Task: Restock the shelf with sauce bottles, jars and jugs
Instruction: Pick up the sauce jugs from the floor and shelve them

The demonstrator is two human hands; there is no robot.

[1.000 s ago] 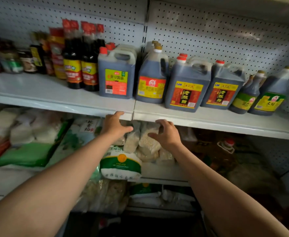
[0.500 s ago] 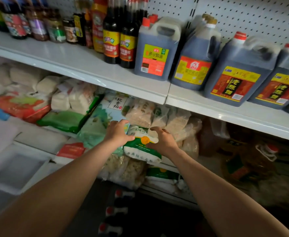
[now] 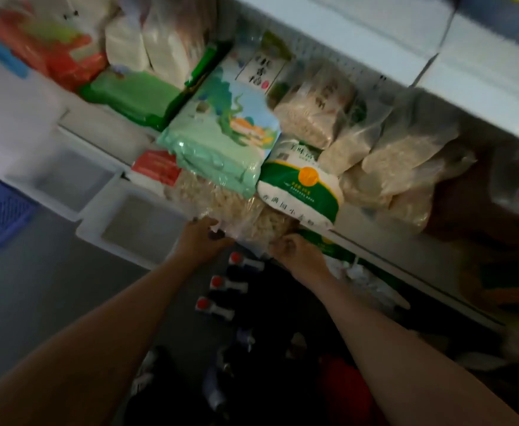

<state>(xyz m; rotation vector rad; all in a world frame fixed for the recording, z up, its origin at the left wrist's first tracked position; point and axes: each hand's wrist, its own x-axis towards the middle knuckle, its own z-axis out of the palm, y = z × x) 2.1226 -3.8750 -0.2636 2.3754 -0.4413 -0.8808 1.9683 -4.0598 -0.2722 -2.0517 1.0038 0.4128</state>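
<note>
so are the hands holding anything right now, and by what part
Neither hand plainly holds anything. The left hand and right hand reach down past the clear bags toward the red-capped bottles below; the blur hides any contact.

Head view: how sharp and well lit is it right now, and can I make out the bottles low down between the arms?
Head view: motion-blurred overall, worst at the left edge and the shelf top right; the rice bags are evenly lit with labels smeared; below the hands it falls into deep shadow, where only the red caps of the bottles stand out, bodies nearly lost.
</note>
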